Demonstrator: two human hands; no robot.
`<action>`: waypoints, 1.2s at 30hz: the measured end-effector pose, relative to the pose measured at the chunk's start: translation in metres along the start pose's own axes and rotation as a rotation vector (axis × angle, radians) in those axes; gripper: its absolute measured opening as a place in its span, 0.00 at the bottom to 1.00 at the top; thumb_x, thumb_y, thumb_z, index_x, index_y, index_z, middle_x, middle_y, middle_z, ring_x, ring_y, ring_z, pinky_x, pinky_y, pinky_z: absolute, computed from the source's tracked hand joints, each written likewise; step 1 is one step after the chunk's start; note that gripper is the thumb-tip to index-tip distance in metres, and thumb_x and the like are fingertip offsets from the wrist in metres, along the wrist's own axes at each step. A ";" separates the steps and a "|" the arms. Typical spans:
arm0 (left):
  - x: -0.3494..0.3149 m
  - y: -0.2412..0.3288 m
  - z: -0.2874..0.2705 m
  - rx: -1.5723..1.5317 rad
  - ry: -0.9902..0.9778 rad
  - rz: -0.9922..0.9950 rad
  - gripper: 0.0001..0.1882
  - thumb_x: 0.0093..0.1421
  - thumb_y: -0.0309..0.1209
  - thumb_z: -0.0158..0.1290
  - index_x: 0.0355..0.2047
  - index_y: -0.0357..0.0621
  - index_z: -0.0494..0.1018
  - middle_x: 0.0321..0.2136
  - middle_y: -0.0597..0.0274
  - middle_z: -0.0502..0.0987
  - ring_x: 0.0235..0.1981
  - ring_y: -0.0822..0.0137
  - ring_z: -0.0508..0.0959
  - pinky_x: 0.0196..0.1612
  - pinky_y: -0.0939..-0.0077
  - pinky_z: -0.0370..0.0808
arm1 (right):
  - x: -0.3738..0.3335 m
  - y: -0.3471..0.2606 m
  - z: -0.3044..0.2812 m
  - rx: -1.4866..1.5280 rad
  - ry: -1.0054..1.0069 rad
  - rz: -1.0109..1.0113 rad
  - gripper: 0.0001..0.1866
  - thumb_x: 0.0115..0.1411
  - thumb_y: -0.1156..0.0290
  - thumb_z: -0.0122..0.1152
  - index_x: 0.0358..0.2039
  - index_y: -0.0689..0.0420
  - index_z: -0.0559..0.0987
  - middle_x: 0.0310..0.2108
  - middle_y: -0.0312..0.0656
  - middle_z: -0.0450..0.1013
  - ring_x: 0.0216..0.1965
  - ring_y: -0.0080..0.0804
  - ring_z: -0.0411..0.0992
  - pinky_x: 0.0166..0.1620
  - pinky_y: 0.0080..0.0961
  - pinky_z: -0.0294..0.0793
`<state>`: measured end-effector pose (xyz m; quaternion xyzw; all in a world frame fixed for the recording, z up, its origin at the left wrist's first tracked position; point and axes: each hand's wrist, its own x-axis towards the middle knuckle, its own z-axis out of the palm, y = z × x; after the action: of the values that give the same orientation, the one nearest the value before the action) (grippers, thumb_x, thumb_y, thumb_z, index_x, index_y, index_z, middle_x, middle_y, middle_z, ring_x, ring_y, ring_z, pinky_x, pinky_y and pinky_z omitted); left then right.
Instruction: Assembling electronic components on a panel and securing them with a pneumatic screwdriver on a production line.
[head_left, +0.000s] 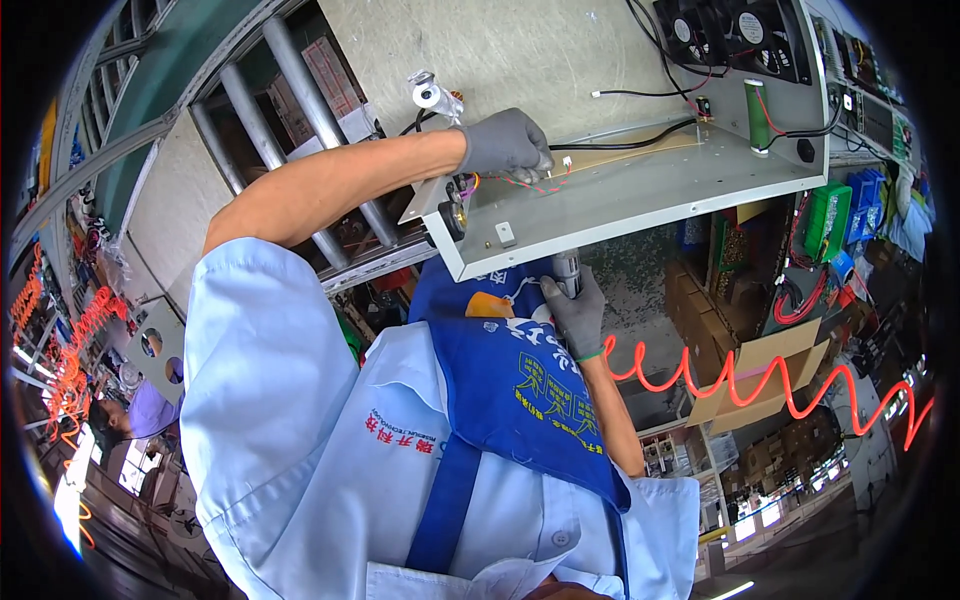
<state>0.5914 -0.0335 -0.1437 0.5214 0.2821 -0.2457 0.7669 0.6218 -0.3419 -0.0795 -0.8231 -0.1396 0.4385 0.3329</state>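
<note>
A grey metal chassis (600, 222) lies open before me, its long side wall toward my body. My left hand (508, 146), in a grey glove, reaches inside it from the left. Thumb and fingertips pinch together low over the chassis floor; whatever they hold is too small to make out. Thin red wires (520, 183) with a white connector (567, 161) lie beside these fingertips. Below the near wall my right hand (578, 312), also gloved, is closed around a silver cylindrical tool (567, 272). The tool's upper end is hidden by the chassis.
Two black fans (725, 40), a green cylinder (757, 117) and a black cable (630, 146) sit in the chassis's right part. A silver fitting (430, 95) stands behind my left wrist. Metal rollers (300, 85) lie left. A red coiled hose (760, 375) stretches right past a cardboard box (770, 370).
</note>
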 end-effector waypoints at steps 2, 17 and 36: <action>-0.001 0.001 0.000 0.014 -0.006 -0.003 0.12 0.61 0.31 0.60 0.37 0.30 0.82 0.29 0.55 0.82 0.29 0.73 0.82 0.34 0.80 0.81 | 0.001 0.002 0.000 -0.018 -0.008 -0.005 0.19 0.54 0.62 0.72 0.39 0.61 0.77 0.27 0.40 0.76 0.28 0.24 0.72 0.33 0.28 0.73; -0.157 0.082 0.139 0.315 0.097 0.618 0.16 0.60 0.34 0.59 0.44 0.36 0.80 0.36 0.55 0.83 0.35 0.65 0.81 0.42 0.71 0.77 | -0.002 0.067 -0.068 -0.153 0.042 0.123 0.26 0.50 0.56 0.73 0.43 0.63 0.79 0.32 0.51 0.80 0.35 0.40 0.80 0.41 0.36 0.77; 0.104 -0.125 0.101 1.038 1.131 0.326 0.07 0.59 0.33 0.53 0.33 0.45 0.77 0.34 0.44 0.78 0.37 0.43 0.79 0.41 0.48 0.75 | -0.013 0.106 -0.173 -0.105 -0.017 -0.014 0.24 0.52 0.54 0.71 0.40 0.61 0.79 0.33 0.50 0.79 0.35 0.42 0.79 0.42 0.37 0.76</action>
<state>0.6004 -0.1789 -0.2682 0.8938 0.3989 0.0723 0.1916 0.7484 -0.5006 -0.0740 -0.8347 -0.1709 0.4351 0.2913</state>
